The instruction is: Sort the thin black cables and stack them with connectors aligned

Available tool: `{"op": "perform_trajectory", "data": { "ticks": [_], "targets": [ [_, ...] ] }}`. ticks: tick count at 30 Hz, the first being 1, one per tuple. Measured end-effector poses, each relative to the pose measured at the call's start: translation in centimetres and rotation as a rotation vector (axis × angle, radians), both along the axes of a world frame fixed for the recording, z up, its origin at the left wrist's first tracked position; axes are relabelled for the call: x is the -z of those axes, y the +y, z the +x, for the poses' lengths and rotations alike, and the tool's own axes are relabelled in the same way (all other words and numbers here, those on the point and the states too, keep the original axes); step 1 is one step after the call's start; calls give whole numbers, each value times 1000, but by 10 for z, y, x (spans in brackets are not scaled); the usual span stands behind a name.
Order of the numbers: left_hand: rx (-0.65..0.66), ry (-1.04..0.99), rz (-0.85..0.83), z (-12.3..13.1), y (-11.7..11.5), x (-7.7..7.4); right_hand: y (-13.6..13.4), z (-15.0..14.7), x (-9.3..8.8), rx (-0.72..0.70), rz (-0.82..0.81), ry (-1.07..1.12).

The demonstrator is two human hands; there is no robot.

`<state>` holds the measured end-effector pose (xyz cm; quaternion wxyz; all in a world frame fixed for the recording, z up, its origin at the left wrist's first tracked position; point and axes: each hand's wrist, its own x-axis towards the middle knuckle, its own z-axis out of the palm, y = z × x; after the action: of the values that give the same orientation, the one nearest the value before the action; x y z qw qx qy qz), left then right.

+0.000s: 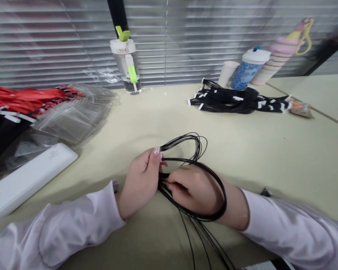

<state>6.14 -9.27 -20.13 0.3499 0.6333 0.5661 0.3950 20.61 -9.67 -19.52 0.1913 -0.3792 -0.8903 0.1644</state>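
Holding thin black cord bundle (pixel 186 135) in closed left grip (pixel 141 183), closed right grip (pixel 194 189); black strap pile (pixel 228 101) at one o'clock.

The black cords (pixel 224 198) showed against a pale cream table (pixel 270 157), beside pale lilac sleeves (pixel 56 228), bright red lanyards (pixel 25 99), a blue-patterned cup (pixel 244 77) with a white lid, a pink-and-cream striped bottle (pixel 278 56), and grey horizontally striped blinds (pixel 214 37).
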Motion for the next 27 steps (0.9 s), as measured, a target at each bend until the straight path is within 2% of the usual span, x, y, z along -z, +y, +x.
{"op": "perform_trajectory", "data": {
  "ticks": [8,14,19,21,23,25,27],
  "targets": [
    [-16,8,-23,2,2,-2,0,10,7,-91,257,-108],
    [21,25,-41,1,1,-1,-5,7,1,22,257,-221],
    [11,27,-25,0,1,1,1,11,-13,-119,209,-331],
    [-3,7,-29,1,2,1,4,19,-22,-122,213,-389],
    [-26,-65,-88,2,3,2,7,31,-33,6,226,-437],
    [-45,-172,-181,2,4,2,10,46,-46,250,286,-421],
    [-48,-249,-245,3,4,3,14,60,-58,493,410,-198]
  ]
}}
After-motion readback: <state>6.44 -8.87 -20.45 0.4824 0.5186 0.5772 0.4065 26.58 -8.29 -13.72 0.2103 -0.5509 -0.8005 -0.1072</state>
